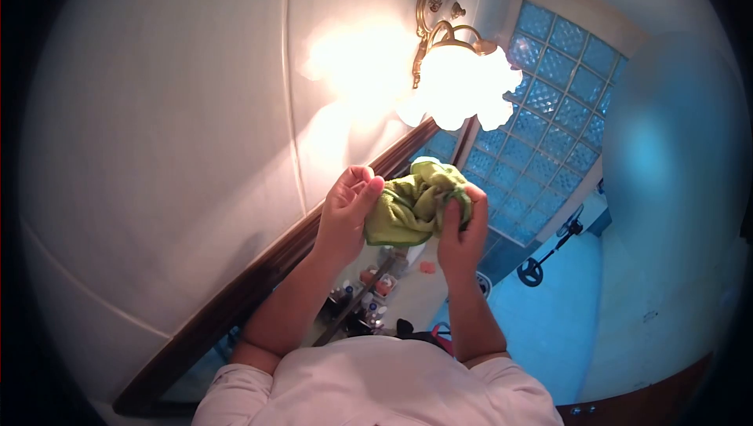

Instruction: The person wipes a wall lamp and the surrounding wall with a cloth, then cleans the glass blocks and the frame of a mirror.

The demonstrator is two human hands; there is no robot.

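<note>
A crumpled green cloth (401, 210) is held up between my two hands, below a lit wall lamp (463, 81). My left hand (349, 206) pinches the cloth's left edge, with thumb and fingers pressed together. On the other side, my right hand (464, 226) grips the bunched part of the cloth, its thumb lying over the front. Behind the cloth runs the dark wooden frame (294, 249) of a mirror.
Pale wall panels (172, 136) fill the left side. A glass-block window (549, 104) stands at the upper right. Several small bottles (369, 312) sit below the mirror. A black wheeled object (531, 271) is on the blue-lit floor at right.
</note>
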